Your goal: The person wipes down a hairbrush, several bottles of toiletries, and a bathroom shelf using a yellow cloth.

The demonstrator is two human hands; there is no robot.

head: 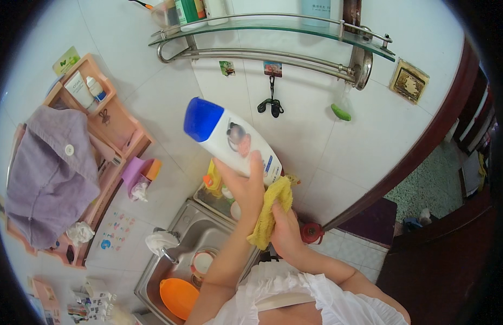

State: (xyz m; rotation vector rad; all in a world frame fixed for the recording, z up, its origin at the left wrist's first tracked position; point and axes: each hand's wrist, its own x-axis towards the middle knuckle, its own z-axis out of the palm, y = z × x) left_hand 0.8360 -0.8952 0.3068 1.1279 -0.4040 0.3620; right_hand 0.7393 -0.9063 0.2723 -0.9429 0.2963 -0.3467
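My left hand (247, 191) grips a white plastic bottle (239, 146) with a blue cap, tilted with the cap up and to the left. A yellow cloth (271, 211) is in my right hand (286, 227), bunched against the bottle's lower end. The bottle is in front of the tiled wall, below a glass shelf (267, 27) with a metal rail. Part of the bottle's base is hidden by the cloth.
At lower left a steel sink (154, 260) holds an orange basin (179, 298) and a bowl (203, 262). A pink wall organizer (125, 118) carries a purple cloth (52, 174). Bottles stand on the glass shelf. A doorway with a dark red frame (414, 166) is at right.
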